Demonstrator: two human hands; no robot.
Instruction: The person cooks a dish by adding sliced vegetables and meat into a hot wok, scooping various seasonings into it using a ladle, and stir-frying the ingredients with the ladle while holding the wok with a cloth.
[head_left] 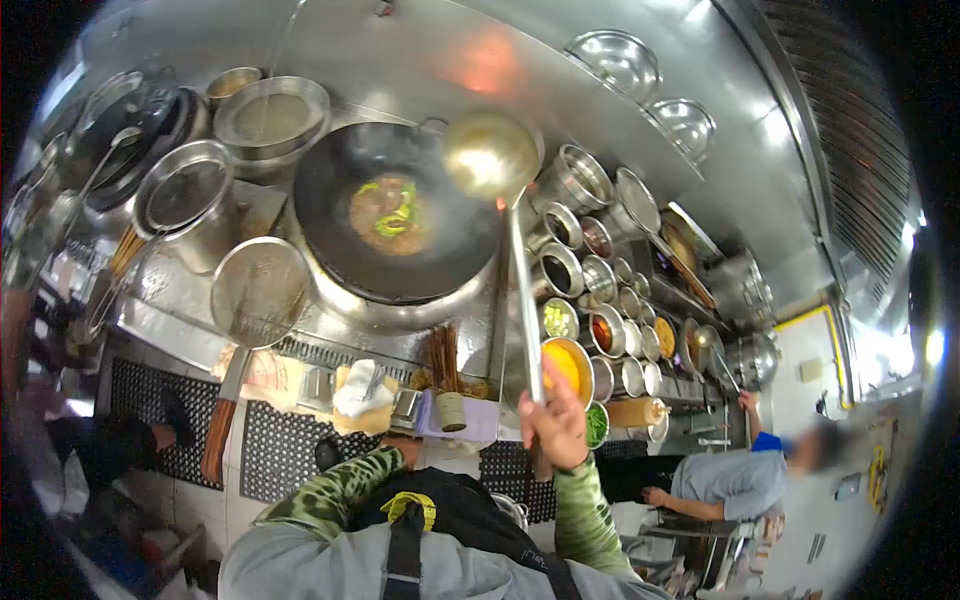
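My right hand (558,422) holds the long metal handle of a ladle (492,155), with some fingers extended along it. The ladle's bowl is raised over the right edge of a black wok (335,235). Inside the wok lies food with green pieces (398,215), and a haze hangs over it. Only a little of my left hand (405,450) shows past the camouflage sleeve, at the counter's front edge below a white cloth (362,398); its fingers are hidden. A bamboo brush (447,362) stands right of the cloth.
A strainer (262,290) with a wooden handle lies left of the wok, near metal pots (185,195). Several ingredient containers, one holding orange contents (563,370), line the right side. Another person in a grey shirt (735,482) stands farther right.
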